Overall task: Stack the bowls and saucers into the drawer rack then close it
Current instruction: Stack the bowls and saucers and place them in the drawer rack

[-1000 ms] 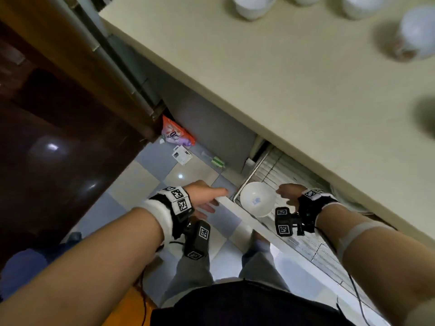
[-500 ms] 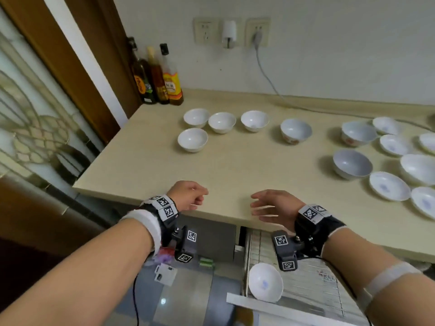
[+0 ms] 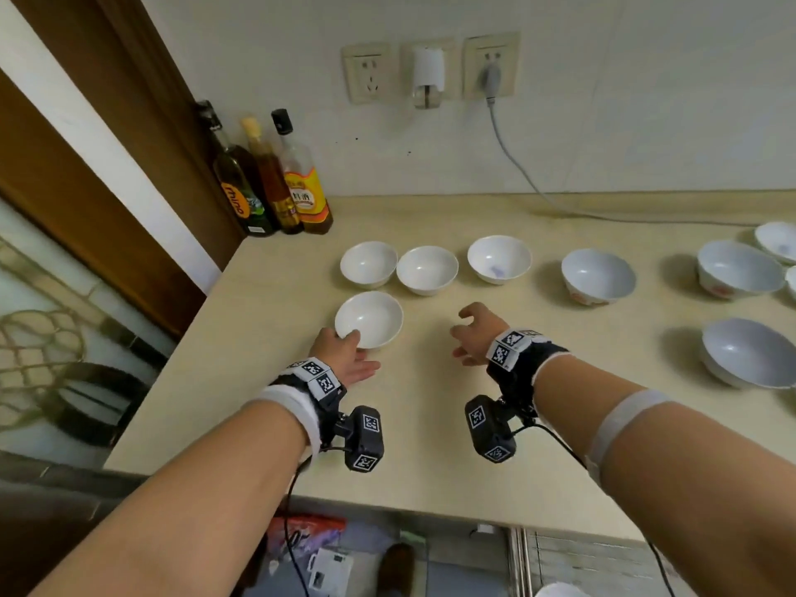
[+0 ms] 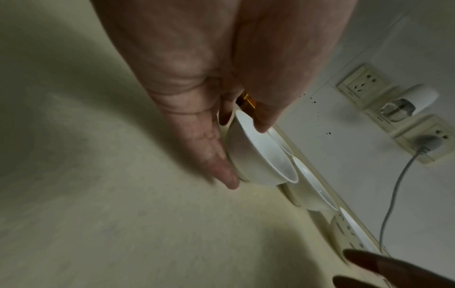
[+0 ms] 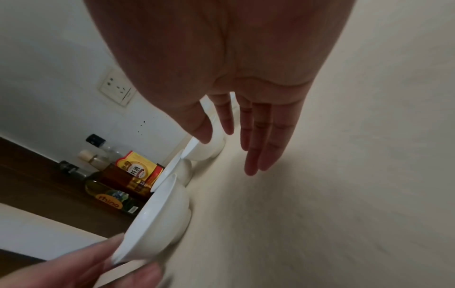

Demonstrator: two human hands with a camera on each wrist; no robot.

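Observation:
Several white bowls stand on the beige counter (image 3: 495,424). My left hand (image 3: 344,344) grips the nearest small bowl (image 3: 369,318) at its near rim. In the left wrist view the thumb (image 4: 263,124) lies over the rim and the fingers (image 4: 221,165) run along the bowl's (image 4: 261,161) outer wall. My right hand (image 3: 467,333) hovers open over bare counter to the right of that bowl, fingers (image 5: 253,148) straight and holding nothing. The same bowl (image 5: 157,224) appears in the right wrist view. The open drawer rack (image 3: 573,562) shows below the counter edge with a bowl rim (image 3: 560,590) in it.
Three small bowls (image 3: 426,269) sit in a row behind the held one. Larger bowls (image 3: 598,275) (image 3: 747,351) stand to the right. Three bottles (image 3: 275,187) are at the back left corner. A grey cable (image 3: 517,165) runs from a wall socket along the wall.
My view rose from the drawer rack to the counter. Both hands moved up and forward over the counter. The left hand took hold of the nearest bowl's rim.

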